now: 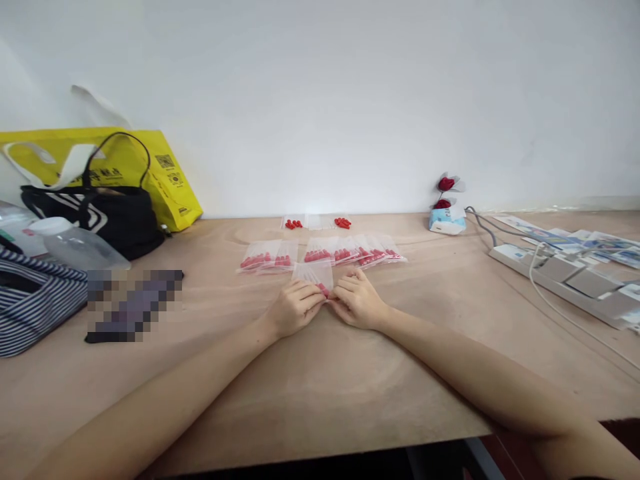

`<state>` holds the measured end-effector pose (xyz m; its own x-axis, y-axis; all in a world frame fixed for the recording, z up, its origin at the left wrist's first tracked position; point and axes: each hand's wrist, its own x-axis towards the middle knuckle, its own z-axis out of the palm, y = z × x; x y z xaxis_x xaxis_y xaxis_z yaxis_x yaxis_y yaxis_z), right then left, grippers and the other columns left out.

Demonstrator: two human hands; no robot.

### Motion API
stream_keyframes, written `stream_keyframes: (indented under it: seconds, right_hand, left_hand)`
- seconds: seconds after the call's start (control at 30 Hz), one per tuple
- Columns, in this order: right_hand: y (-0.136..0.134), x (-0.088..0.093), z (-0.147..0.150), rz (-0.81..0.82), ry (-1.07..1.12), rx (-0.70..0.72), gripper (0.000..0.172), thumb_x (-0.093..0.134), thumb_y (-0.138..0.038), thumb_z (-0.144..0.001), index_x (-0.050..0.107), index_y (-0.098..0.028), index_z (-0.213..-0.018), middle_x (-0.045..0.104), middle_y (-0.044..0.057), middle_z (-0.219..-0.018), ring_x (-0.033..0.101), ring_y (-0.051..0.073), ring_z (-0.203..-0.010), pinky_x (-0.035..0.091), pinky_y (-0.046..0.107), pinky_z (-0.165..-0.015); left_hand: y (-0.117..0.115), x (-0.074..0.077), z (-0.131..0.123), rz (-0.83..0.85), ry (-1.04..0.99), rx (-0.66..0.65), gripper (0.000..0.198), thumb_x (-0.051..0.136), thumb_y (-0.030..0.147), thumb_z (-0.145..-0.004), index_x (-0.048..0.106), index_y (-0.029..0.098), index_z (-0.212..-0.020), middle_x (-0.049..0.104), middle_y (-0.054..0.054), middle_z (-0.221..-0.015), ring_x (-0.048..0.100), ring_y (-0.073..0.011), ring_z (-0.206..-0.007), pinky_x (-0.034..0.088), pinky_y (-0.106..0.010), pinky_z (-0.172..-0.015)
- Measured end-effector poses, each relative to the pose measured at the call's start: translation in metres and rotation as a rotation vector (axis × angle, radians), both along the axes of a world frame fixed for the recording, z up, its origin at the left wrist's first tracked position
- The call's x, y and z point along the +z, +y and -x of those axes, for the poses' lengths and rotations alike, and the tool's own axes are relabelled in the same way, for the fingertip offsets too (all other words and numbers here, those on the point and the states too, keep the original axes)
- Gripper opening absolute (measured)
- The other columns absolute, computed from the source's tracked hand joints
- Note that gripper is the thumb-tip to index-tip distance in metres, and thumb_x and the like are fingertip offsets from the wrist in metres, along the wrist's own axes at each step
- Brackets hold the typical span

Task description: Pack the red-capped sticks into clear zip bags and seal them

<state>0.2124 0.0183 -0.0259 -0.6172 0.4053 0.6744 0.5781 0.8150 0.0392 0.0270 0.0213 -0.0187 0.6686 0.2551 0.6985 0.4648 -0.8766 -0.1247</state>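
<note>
A small clear plastic bag (314, 272) with red pieces in it lies between my hands at the middle of the table. My left hand (296, 307) pinches the near left edge of this bag, its fingers closed. On the other side, my right hand (359, 299) is closed on the near right edge. The fingertips of both hands almost meet and partly hide the red pieces. Just beyond are several filled bags, a group at the left (267, 257) and an overlapping row at the right (350, 251). Farther back, red pieces (293, 225) lie on more clear bags.
At the left of the wooden table (300, 400) are a yellow bag (173, 180), a black bag (120, 220), a plastic bottle (83, 243), a striped bag (40, 293) and a blurred dark item (137, 307). Power strips (565, 273), cables, papers and a small flower (447, 217) stand right.
</note>
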Motion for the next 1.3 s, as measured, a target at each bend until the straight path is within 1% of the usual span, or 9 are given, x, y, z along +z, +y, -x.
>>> stream_keyframes:
  seconds: [0.27,0.63,0.83,0.9,0.97,1.03,1.1,1.2,1.3]
  right_hand:
    - [-0.001,0.004,-0.007,-0.004,-0.002,0.013,0.015,0.042,-0.02,-0.082,0.051,-0.016,-0.071,0.056,0.0,-0.063,0.048,0.012,-0.062,0.026,0.032,-0.075]
    - [0.002,0.0,-0.02,0.119,0.042,0.004,0.015,0.042,-0.022,-0.083,0.05,-0.018,-0.072,0.057,0.001,-0.066,0.049,0.012,-0.064,0.028,0.034,-0.077]
    - [-0.003,0.001,-0.018,0.458,0.304,0.137,0.009,0.034,-0.022,-0.087,0.039,-0.02,-0.079,0.055,0.007,-0.082,0.052,0.015,-0.079,0.04,0.028,-0.067]
    - [-0.007,0.002,-0.017,0.581,0.405,0.196,0.009,0.03,-0.023,-0.089,0.035,-0.021,-0.082,0.055,0.009,-0.089,0.053,0.016,-0.089,0.043,0.029,-0.072]
    - [-0.013,0.004,-0.015,0.642,0.409,0.24,0.009,0.028,-0.023,-0.09,0.032,-0.022,-0.082,0.056,0.011,-0.096,0.053,0.016,-0.096,0.043,0.032,-0.077]
    - [-0.019,0.006,-0.013,0.642,0.343,0.286,0.007,0.029,-0.022,-0.09,0.031,-0.022,-0.083,0.056,0.013,-0.103,0.052,0.016,-0.101,0.042,0.034,-0.081]
    - [-0.023,0.009,-0.011,0.615,0.265,0.337,0.005,0.031,-0.02,-0.089,0.031,-0.022,-0.084,0.055,0.014,-0.107,0.05,0.016,-0.105,0.042,0.034,-0.083]
    - [-0.022,0.017,-0.009,0.554,0.211,0.38,0.006,0.032,-0.017,-0.088,0.031,-0.022,-0.086,0.055,0.014,-0.106,0.046,0.016,-0.111,0.04,0.033,-0.085]
    - [-0.003,0.027,-0.008,0.501,0.246,0.327,0.006,0.031,-0.016,-0.087,0.032,-0.022,-0.085,0.054,0.014,-0.106,0.047,0.016,-0.111,0.04,0.034,-0.085]
  left_hand:
    - [-0.003,0.007,0.01,-0.154,0.035,0.026,0.009,0.051,0.012,-0.08,0.057,0.016,-0.075,0.064,-0.002,-0.071,0.056,-0.0142,-0.066,0.045,-0.03,-0.067]
    - [-0.004,0.013,0.039,-0.123,0.147,0.111,0.019,0.044,0.015,-0.085,0.051,0.016,-0.068,0.056,-0.002,-0.06,0.051,-0.0148,-0.06,0.042,-0.028,-0.061]
    - [0.003,0.012,0.05,0.093,0.085,0.085,0.032,0.044,0.032,-0.086,0.046,0.017,-0.058,0.05,-0.001,-0.055,0.048,-0.0138,-0.057,0.041,-0.027,-0.061]
    - [0.009,0.012,0.055,0.148,0.028,0.196,0.03,0.039,0.032,-0.087,0.05,0.017,-0.064,0.056,-0.003,-0.064,0.052,-0.0159,-0.067,0.042,-0.03,-0.069]
    - [0.018,0.011,0.062,0.151,-0.038,0.397,0.022,0.039,0.029,-0.085,0.056,0.017,-0.076,0.061,-0.005,-0.079,0.054,-0.0196,-0.081,0.041,-0.035,-0.078]
    - [0.03,0.008,0.071,0.147,-0.055,0.608,0.02,0.043,0.025,-0.08,0.058,0.017,-0.09,0.061,-0.008,-0.095,0.053,-0.0241,-0.094,0.039,-0.039,-0.084]
    - [0.042,0.005,0.081,0.199,-0.018,0.76,0.032,0.046,0.02,-0.074,0.056,0.016,-0.103,0.057,-0.01,-0.11,0.05,-0.0274,-0.102,0.038,-0.042,-0.089]
    - [0.056,0.003,0.097,0.355,0.022,0.864,0.044,0.044,0.017,-0.07,0.053,0.016,-0.113,0.05,-0.01,-0.123,0.048,-0.0263,-0.11,0.037,-0.04,-0.094]
    - [0.062,0.002,0.108,0.476,0.044,0.844,0.046,0.037,0.016,-0.073,0.05,0.017,-0.117,0.052,-0.005,-0.123,0.049,-0.0197,-0.111,0.039,-0.031,-0.095]
